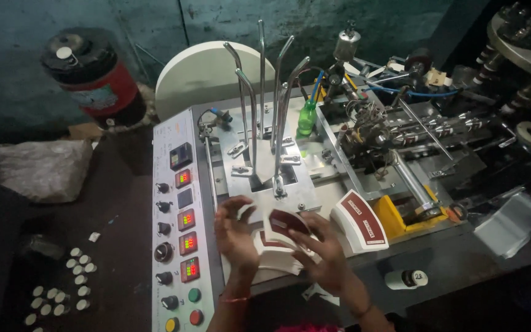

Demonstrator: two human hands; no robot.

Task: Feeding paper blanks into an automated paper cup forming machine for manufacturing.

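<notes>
Left hand (236, 237): your fingers curl round the blanks (276, 241).
Right hand (324, 252): you grip the same stack.
Beside: second stack (359, 221).

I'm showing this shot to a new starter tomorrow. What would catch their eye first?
At bottom centre, the left hand and right hand together hold a curved stack of white-and-maroon printed paper blanks. Above it rise bent silver metal guide rods. Left of the hands runs a white control panel with red digital displays.

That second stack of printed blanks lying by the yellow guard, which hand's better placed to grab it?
Probably the right hand: it lies nearer the second stack, on that side. The left hand is farther, across the held stack.
</notes>
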